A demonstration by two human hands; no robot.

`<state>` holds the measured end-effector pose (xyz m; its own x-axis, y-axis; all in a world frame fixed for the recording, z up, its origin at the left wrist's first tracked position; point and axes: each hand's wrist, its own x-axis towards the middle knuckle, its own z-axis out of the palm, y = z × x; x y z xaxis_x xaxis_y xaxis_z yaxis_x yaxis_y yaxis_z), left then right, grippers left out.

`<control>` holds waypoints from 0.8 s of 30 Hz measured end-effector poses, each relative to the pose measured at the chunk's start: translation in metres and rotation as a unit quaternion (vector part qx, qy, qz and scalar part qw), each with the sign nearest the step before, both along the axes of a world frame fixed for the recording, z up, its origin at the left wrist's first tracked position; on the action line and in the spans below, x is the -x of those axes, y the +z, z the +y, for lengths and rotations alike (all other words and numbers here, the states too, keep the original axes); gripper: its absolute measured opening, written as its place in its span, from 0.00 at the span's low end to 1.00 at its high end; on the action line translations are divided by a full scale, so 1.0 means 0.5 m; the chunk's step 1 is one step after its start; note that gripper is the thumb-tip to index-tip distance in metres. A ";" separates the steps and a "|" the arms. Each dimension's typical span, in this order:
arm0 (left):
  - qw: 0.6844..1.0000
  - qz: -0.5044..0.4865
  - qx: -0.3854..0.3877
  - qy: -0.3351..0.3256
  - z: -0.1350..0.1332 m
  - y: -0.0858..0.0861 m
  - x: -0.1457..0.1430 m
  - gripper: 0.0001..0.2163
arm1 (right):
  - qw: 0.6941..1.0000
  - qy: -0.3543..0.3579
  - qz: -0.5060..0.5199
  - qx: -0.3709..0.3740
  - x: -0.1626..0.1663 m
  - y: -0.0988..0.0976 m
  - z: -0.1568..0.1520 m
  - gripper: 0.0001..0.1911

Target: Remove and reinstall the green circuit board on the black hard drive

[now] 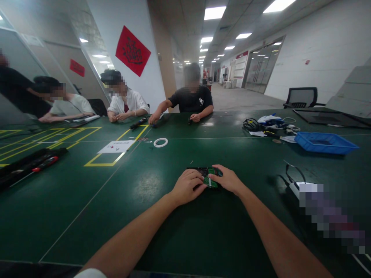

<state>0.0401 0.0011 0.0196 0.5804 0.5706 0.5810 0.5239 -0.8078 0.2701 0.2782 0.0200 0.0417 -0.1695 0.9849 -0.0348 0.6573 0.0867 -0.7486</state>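
A black case with a green circuit board (212, 182) in it lies on the green table in front of me, between my two hands. My left hand (189, 186) is closed on its left side, the thumb near the board's front edge and the fingers over the case. From the right, my right hand (228, 179) grips the same device, its thumb pressed on the board and its index finger along the far corner. My fingers hide part of the case. A tiny thin bit (191, 162) lies just beyond it.
A white ring of tape (160, 143) and a paper sheet (116, 146) lie ahead to the left. Red-handled tools (46, 164) lie far left. At right are a blue tray (326, 143), cables (252, 124) and a blurred-out object with wires. Several people sit across the table (162, 239).
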 end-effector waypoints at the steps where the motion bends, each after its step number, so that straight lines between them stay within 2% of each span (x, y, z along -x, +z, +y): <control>1: 0.999 -0.020 0.006 0.027 0.015 0.002 0.010 0.08 | 1.000 -0.003 0.001 0.007 0.000 0.000 0.000 0.29; 4: 0.983 -0.065 0.039 0.165 0.088 0.006 0.050 0.11 | 0.999 -0.024 0.024 0.041 0.000 -0.002 0.000 0.37; 6: 0.972 -0.030 0.092 0.212 0.147 0.006 0.077 0.09 | 0.996 -0.042 0.042 0.066 0.000 -0.004 0.000 0.40; 9: 0.971 0.027 0.150 0.185 0.220 -0.004 0.098 0.08 | 0.991 -0.062 0.068 0.099 -0.001 -0.005 0.001 0.41; 12: 0.973 0.050 0.168 0.149 0.258 -0.018 0.097 0.09 | 0.988 -0.069 0.083 0.113 -0.002 -0.006 0.003 0.40; 19: 0.973 0.049 0.182 0.131 0.280 -0.036 0.077 0.08 | 0.987 -0.071 0.094 0.112 -0.002 -0.008 0.005 0.37; 24: 0.973 0.021 0.173 0.150 0.276 -0.046 0.064 0.06 | 0.985 -0.072 0.104 0.115 -0.003 -0.010 0.004 0.35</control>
